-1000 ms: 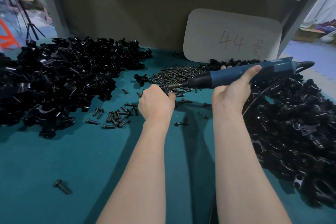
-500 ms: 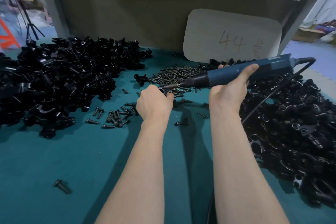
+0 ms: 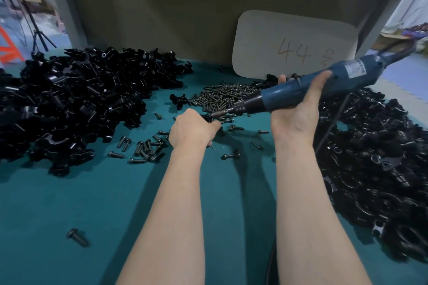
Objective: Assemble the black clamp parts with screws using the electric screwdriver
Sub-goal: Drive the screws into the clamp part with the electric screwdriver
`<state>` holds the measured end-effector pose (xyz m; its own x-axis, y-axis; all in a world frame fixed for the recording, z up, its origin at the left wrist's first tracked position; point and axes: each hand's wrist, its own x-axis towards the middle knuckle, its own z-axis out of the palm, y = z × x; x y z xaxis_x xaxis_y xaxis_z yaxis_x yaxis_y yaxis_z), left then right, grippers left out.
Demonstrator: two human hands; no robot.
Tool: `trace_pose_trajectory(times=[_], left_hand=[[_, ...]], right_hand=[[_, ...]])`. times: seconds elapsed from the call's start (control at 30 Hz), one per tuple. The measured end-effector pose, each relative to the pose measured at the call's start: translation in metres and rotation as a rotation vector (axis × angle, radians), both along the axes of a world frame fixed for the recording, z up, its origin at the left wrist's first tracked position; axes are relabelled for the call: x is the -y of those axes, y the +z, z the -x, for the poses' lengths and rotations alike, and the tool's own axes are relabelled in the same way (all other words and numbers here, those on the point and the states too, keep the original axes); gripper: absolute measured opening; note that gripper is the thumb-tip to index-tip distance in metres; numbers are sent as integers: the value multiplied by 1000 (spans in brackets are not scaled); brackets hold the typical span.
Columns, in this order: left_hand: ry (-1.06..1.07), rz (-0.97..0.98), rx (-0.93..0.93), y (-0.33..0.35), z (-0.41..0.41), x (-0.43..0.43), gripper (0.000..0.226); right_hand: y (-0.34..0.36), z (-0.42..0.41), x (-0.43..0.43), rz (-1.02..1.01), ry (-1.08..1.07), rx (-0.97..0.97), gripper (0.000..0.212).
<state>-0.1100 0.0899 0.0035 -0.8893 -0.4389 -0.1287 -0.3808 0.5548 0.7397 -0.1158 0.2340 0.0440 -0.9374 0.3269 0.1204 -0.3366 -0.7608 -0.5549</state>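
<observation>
A person's left hand (image 3: 192,129), back toward the camera, is curled around a small clamp part (image 3: 206,118) that is mostly hidden by the fingers, held just above the teal table (image 3: 69,203). The right hand (image 3: 298,113) grips a blue screwdriver (image 3: 312,88) from below, with its body sloping down to the left so the bit (image 3: 218,113) meets the part at the left knuckles. The grip appears meant to steady the part against the bit's twist. Whether a screw sits on the bit cannot be made out. The screw heap (image 3: 224,97) lies just beyond the hands, within easy reach, and loose screws (image 3: 146,148) are scattered by the left wrist. Piles of black clamp parts flank the work, one on the left (image 3: 81,99) and one on the right (image 3: 375,157). The tool's cord (image 3: 333,122) trails down over the right pile and could snag there. A card marked "44" (image 3: 294,46) leans against the back wall, and one stray screw (image 3: 77,237) lies well apart near the front edge.
</observation>
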Motion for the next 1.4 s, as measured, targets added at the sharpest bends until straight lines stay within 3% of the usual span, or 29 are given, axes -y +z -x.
trace_pose_trajectory(times=[0.3, 0.57, 0.77, 0.9, 1.0, 1.27, 1.4], left_hand=[[-17, -82, 4, 2, -3, 5, 27], [-40, -49, 36, 3, -5, 3, 25], [-46, -40, 1, 2, 0, 0, 33], [-59, -289, -31, 2, 4, 4, 28], [-70, -416, 50, 0, 3, 8, 29], [110, -225, -194, -5, 3, 11, 24], [168, -184, -212, -1, 1, 14, 25]], right_hand=[[14, -8, 3, -57, 43, -89, 25], [12, -6, 0, -143, -22, -67, 46], [15, -11, -8, -165, 38, -123, 41], [26, -17, -5, -211, 68, -201, 30], [34, -19, -4, -214, 49, -218, 36], [28, -9, -5, -96, 2, -6, 46], [18, -5, -8, -77, -54, 103, 48]])
